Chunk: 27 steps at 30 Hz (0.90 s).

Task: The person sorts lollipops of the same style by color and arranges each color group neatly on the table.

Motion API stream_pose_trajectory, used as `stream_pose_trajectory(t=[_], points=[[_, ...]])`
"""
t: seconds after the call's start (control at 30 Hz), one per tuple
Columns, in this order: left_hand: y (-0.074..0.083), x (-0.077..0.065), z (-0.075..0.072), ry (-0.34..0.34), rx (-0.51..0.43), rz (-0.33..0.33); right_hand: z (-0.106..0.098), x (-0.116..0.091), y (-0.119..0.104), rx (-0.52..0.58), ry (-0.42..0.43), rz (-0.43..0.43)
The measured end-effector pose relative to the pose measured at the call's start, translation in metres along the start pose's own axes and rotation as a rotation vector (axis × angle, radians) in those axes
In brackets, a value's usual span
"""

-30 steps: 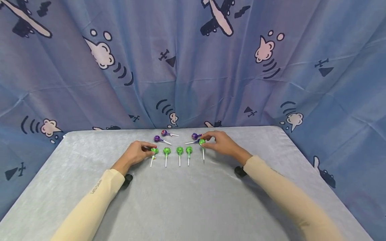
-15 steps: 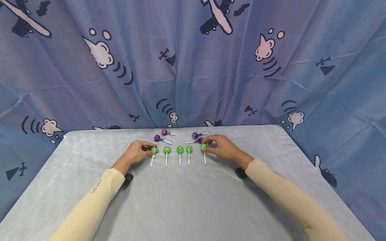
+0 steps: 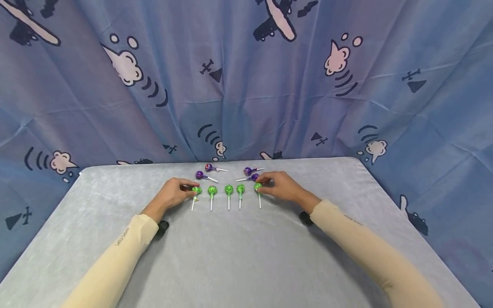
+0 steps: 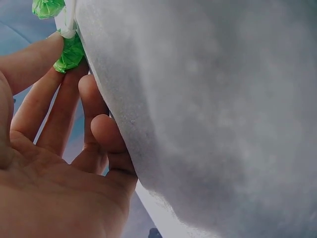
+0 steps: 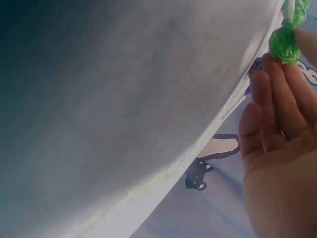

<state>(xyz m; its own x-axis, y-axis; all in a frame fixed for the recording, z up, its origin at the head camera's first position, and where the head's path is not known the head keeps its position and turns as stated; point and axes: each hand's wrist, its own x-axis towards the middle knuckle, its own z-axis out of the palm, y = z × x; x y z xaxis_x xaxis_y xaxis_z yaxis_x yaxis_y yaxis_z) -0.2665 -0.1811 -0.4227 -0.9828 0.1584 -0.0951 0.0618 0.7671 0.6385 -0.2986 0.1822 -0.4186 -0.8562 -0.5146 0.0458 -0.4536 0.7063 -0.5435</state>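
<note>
My left hand [image 3: 174, 194] pinches the round head of the leftmost green-wrapped lollipop [image 3: 197, 190] between thumb and fingers. In the left wrist view that green lollipop head [image 4: 71, 53] sits between the thumb and fingertips. At the row's other end, my right hand [image 3: 281, 186] pinches the rightmost green lollipop [image 3: 258, 187]; its wrapped head [image 5: 284, 45] shows in the right wrist view. Between the hands lie three more green lollipops, including a middle one [image 3: 229, 189], with white sticks toward me. A purple lollipop [image 3: 255, 176] lies just behind the right fingertips.
Behind the green row, more purple lollipops lie with sticks sideways: two at left, including a rear one [image 3: 209, 167], and one [image 3: 247, 171] at right. A pale grey cloth covers the table [image 3: 231, 261]. A blue printed curtain [image 3: 246, 85] hangs along its far edge.
My right hand has drawn the rightmost green lollipop slightly toward me and to the right, uncovering more of the purple ones behind. The left hand stays on its lollipop.
</note>
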Motion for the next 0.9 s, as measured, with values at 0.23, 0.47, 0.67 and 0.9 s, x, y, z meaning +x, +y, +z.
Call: stream_pose_trajectory(t=[0.23,0.47,0.67,0.9], points=[[-0.0009,0.0000,0.0001,0.009,0.014,-0.001,0.0022,0.0042,-0.0010,-0.004,0.005,0.007],[-0.0011,-0.0011,0.0002,0.017,0.006,0.003,0.0038,0.0056,-0.0065,0.013,0.011,-0.033],[-0.0004,-0.0014,0.0003,0.015,0.002,0.014,0.0044,0.0047,-0.0067,-0.016,-0.022,-0.029],[-0.0001,-0.0015,0.0004,0.017,-0.007,0.009,0.0055,0.0067,-0.0029,0.016,-0.015,-0.010]])
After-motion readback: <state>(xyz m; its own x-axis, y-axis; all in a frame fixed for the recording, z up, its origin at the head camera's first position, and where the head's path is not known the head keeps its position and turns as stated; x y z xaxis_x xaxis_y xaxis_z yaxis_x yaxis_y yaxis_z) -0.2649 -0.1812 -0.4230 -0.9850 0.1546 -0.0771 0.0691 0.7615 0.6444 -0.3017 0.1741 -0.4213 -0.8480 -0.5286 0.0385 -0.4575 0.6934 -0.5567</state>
